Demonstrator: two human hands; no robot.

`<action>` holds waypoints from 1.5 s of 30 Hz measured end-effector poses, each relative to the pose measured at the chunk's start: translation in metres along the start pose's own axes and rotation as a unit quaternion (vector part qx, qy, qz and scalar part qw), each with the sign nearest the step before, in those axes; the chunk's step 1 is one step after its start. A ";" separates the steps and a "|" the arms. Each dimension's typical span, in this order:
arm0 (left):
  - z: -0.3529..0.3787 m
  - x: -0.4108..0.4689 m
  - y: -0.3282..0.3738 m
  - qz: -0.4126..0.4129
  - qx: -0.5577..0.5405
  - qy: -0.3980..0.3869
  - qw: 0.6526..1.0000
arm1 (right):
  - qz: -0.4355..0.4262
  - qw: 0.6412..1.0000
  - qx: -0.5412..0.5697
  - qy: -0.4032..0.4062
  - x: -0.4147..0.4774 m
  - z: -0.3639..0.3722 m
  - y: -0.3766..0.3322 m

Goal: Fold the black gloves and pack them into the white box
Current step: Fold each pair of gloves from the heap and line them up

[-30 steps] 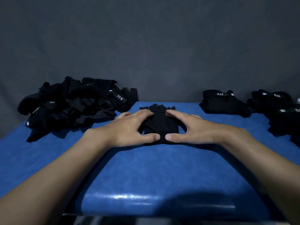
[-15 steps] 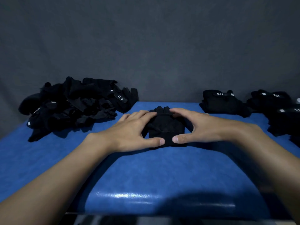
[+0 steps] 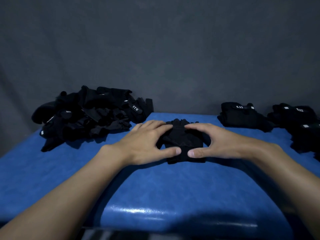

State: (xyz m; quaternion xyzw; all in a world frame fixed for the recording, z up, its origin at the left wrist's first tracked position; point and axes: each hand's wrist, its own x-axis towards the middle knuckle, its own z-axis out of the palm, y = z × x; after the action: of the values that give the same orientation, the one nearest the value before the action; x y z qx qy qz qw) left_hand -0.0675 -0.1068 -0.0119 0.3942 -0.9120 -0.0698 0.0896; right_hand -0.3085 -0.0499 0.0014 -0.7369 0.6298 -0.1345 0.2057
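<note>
Roughly mid-batch by the look of it. One black glove [image 3: 183,141] is being worked near the middle of the counter [image 3: 164,184], a bit toward the far edge, and it's held from both sides. The left hand [image 3: 145,141] and the right hand [image 3: 223,141] are each wrapped over it, with fingers laid across the far part and thumbs pressed on the near hem, almost touching each other. So each grip is narrow and full of glove, and nothing else is held. The glove looks doubled over and bunched up between thumbs and fingers, so the fold is judged about done but not yet let go. A messy heap of unfolded gloves [image 3: 90,116] is piled at the far left corner, so plenty is left to do. Neater folded stacks [image 3: 242,116] are parked along the far edge toward the right, with more dark bundles [image 3: 297,118] at the right edge, so a fair few are judged finished on the folding side. As for packing, no white box is seen anywhere in view, so nothing can be said about what's in it.
</note>
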 end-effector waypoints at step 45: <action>-0.025 -0.008 -0.026 -0.104 -0.088 0.226 0.965 | 0.000 0.994 0.039 0.106 0.005 -0.009 0.014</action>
State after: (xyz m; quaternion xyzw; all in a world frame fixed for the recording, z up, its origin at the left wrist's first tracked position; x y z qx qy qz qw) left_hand -0.0385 -0.1203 0.0061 0.4830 -0.8122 -0.0676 0.3200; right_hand -0.3243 -0.0576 0.0027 -0.7096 0.6426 -0.2365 0.1663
